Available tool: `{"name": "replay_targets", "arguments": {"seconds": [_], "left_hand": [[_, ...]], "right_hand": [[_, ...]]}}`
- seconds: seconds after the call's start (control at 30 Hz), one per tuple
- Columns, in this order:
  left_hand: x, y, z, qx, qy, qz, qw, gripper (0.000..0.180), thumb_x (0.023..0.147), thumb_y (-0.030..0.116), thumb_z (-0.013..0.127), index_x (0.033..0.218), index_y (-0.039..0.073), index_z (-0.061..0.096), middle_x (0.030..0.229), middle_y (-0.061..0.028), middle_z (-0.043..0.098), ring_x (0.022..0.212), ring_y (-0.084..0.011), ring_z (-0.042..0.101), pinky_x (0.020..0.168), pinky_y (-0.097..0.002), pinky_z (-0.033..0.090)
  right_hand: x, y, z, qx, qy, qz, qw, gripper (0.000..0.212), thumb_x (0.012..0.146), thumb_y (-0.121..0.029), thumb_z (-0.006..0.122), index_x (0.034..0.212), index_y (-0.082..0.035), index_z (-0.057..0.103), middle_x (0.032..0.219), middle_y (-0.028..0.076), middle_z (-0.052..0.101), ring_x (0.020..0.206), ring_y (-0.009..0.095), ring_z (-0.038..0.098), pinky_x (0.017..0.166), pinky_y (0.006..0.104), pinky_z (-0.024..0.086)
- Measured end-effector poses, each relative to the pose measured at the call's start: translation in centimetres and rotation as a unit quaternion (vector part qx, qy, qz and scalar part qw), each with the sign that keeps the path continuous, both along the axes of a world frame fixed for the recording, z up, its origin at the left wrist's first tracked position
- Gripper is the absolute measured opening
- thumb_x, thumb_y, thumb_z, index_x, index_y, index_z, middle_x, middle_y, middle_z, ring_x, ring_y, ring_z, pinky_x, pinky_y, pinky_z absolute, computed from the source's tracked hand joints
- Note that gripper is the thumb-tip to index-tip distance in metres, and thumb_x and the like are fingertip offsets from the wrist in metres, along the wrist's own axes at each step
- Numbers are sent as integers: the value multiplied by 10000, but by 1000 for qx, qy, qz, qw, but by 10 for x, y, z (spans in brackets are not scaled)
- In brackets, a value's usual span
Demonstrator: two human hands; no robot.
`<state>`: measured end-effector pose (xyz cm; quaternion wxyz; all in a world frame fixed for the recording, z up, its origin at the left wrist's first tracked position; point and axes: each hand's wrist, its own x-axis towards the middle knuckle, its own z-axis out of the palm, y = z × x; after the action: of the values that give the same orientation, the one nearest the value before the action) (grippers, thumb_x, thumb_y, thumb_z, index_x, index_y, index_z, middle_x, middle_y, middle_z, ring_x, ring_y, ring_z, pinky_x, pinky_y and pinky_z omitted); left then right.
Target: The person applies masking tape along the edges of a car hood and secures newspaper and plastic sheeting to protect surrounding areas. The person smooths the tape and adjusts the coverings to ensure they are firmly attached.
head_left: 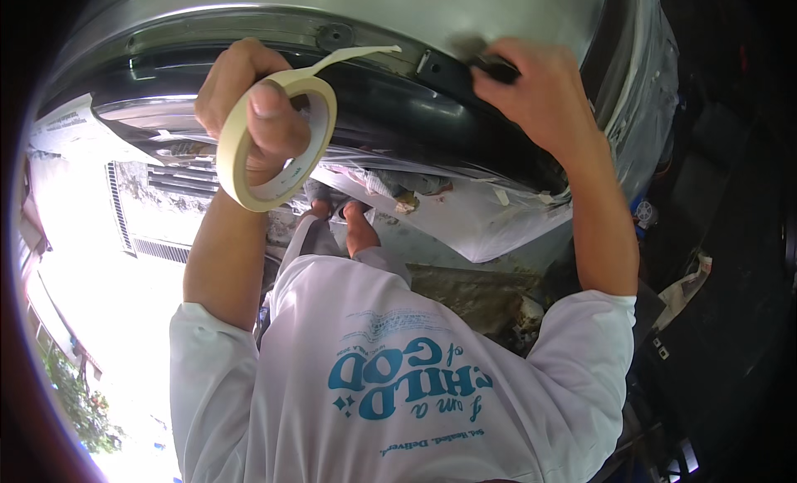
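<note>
My left hand (231, 86) grips a roll of cream masking tape (232, 161), with the thumb through its ring. A loose strip of tape (357, 54) stretches from the roll toward the right, its torn end free over the vehicle's edge. My right hand (540, 93) is closed around a small dark object (496, 68). A brownish end of it is smeared by motion, so its kind is unclear. Both hands are at a glossy black trim panel (374, 101) below a silver body panel (432, 14). A black bracket (435, 66) with a hole sits between them.
Clear plastic sheeting (643, 93) covers the vehicle's right side. White masking sheet (473, 221) hangs under the black panel, with paper (70, 126) at the left. My feet (357, 225) are below on the floor. A drain grate (162, 250) lies at the bright left side.
</note>
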<state>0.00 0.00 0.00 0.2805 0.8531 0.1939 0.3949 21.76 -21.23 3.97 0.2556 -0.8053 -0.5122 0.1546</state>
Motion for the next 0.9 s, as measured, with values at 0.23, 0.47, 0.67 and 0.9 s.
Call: {"name": "replay_targets", "arguments": {"seconds": [0.23,0.47,0.67,0.9], "left_hand": [[0,-3,-2,22,18,31,999,758,1112,591,262,711,49,607,584,-47,566,489,-196,586,457,-312,410],[1,-7,-2,-35,22,43,998,710,1107,546,286,726,42,612,597,-46,571,503,-198,577,480,-320,399],[7,-8,1,18,14,34,999,677,1112,494,300,730,30,611,618,-65,569,519,-184,553,493,-318,377],[4,-2,-5,-8,-20,20,1000,665,1103,494,310,736,30,614,644,-67,580,550,-190,554,522,-323,399]], "right_hand": [[3,-41,-6,-48,42,-81,995,253,840,-144,802,1007,37,746,736,171,683,607,221,598,628,343,514],[8,-82,-14,-102,39,-132,985,261,866,-153,811,1029,43,752,726,124,691,577,111,569,601,306,506],[10,-78,-18,-16,-1,-82,997,238,853,-172,778,940,44,728,696,214,646,571,303,619,610,387,507],[13,-78,-20,-50,31,-101,993,296,867,-169,819,1040,59,742,698,135,657,571,100,561,586,308,493]]}}
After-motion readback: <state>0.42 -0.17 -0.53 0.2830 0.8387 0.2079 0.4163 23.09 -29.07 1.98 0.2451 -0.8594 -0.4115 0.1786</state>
